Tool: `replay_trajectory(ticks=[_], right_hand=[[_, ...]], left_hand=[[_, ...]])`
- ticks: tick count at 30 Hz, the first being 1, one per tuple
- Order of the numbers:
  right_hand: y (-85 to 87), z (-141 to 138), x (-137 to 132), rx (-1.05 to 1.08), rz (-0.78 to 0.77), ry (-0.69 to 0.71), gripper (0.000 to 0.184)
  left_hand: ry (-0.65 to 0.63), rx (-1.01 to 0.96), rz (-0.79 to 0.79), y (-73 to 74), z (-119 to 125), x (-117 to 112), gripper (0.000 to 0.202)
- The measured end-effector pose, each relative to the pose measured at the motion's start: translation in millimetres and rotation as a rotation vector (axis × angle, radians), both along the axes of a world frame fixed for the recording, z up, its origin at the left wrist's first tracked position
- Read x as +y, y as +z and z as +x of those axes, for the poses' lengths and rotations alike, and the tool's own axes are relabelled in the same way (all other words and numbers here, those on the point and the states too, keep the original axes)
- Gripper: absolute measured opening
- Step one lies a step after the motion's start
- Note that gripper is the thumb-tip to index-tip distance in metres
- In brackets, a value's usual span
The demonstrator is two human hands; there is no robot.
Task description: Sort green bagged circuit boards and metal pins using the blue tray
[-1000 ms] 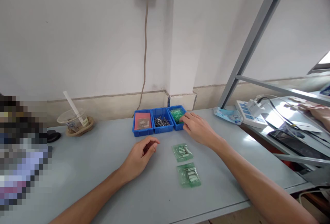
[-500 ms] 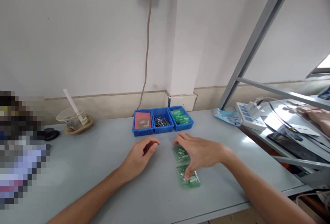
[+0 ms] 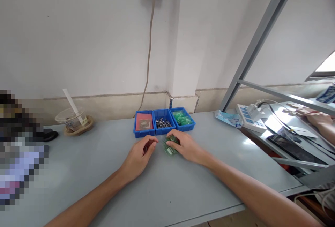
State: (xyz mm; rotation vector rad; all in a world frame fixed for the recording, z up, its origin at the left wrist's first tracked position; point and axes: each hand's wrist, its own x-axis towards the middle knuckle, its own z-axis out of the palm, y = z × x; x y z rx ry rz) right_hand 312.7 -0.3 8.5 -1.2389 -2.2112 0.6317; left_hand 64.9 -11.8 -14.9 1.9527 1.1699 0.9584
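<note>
Green translucent packets [image 3: 169,149] with small pale pieces inside are gathered in my right hand [image 3: 184,145], its fingers and thumb closed around them just above the table. To their left rests my left hand [image 3: 138,155], fingers curled and the thumb close to the index fingertip; what it holds, if anything, is hidden. Behind the hands stand three blue trays in a row. The left tray [image 3: 143,135] contains a red card and a clear bag, the middle tray [image 3: 165,131] many small metal pins or screws, and the right tray [image 3: 185,128] green packets.
A clear plastic cup [image 3: 70,117] with a straw sits in a brown holder at the left, beside a black round object [image 3: 50,135]. On the right are a blue-white wrapper [image 3: 229,119], a power strip [image 3: 250,119], a metal frame post [image 3: 258,49] and another person's hand [image 3: 318,118].
The green packets, which lay on the table under my open right hand, are now gathered in its grip and moved left towards my left hand. My left hand has barely moved.
</note>
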Motion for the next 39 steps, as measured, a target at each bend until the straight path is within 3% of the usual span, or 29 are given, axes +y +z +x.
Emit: replay_trajectory(ticks=[5,8,14,20,26,31,39], right_hand=[[-10.5,-17,-2,0.330,-0.118,-0.082,0.023],[-15.3,-23,-3,0.422,-0.120,-0.115,0.030],[-12.2,-25,-5,0.418,-0.032,-0.092,0.027],[-1.4,-20,-8,0.400,0.117,-0.188,0.026],[-2.1,-22,-9,0.541,0.022,-0.163,0.027],[-5.3,-27,-13,0.434,-0.027,-0.105,0.025],[-4.6,-31,-12,0.665,-0.106,-0.053,0.029]], left_hand=[[0.013,0.005,-0.003,-1.3,1,2,0.038],[-0.023,0.067,0.027,-2.7,1,2,0.034],[-0.014,0.101,0.068,-1.7,1,2,0.029],[-0.007,0.072,0.067,-2.8,1,3,0.018],[0.040,0.018,0.064,-4.2,0,3,0.038],[-0.038,-0.019,0.185,2.8,0,0,0.031],[-0.019,-0.021,0.297,-0.7,0,3,0.017]])
